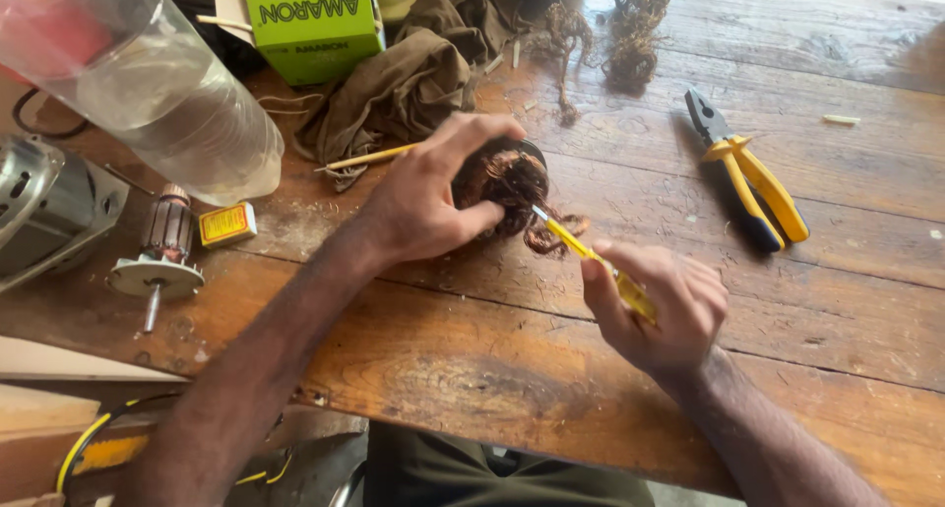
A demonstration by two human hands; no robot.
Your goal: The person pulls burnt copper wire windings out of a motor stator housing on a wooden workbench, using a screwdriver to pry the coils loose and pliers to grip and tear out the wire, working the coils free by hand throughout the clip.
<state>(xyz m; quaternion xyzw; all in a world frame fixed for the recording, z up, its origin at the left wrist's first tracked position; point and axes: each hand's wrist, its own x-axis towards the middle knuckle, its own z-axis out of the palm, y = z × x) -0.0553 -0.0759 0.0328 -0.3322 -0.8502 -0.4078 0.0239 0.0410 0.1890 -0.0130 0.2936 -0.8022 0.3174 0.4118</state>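
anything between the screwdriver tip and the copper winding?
Nothing visible. The right hand holds the yellow screwdriver, its tip already at the copper winding. The left hand grips the winding's far-left side, clear of the tip's path.

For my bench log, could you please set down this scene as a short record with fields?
surface: worn wooden table
left hand: grips a round motor part wound with copper wire
right hand: holds a yellow-handled tool, tip at the winding
right of the hands: yellow-handled pliers, lying flat
left side: motor rotor, small yellow box, clear plastic bottle
behind: brown cloth, green box, loose wire tangles
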